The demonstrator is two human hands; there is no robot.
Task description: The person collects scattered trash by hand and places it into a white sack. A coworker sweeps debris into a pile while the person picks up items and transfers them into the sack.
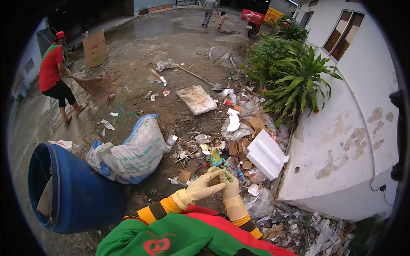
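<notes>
My left hand (203, 187) and my right hand (231, 190), both in cream rubber gloves, meet at the fingertips above a heap of litter. The left fingers bend in against the right fingertips while its thumb stretches toward the right hand. On the right hand the fingers are pressed together, with a small green patch showing at them; whether it is a scrap or a stain is unclear. Anything pinched between the hands is hidden. Just beyond them lie a crumpled yellow-green wrapper (217, 157) and a white foam box (267, 154).
A stuffed white sack (139, 153) and a tipped blue barrel (81, 187) lie left. Farther off are a dirty foam slab (196, 99) and a long-handled shovel (217, 86). A co-worker (53, 72) sweeps near a cardboard box (94, 49). Plants (299, 79) and a white wall (341, 141) bound the right.
</notes>
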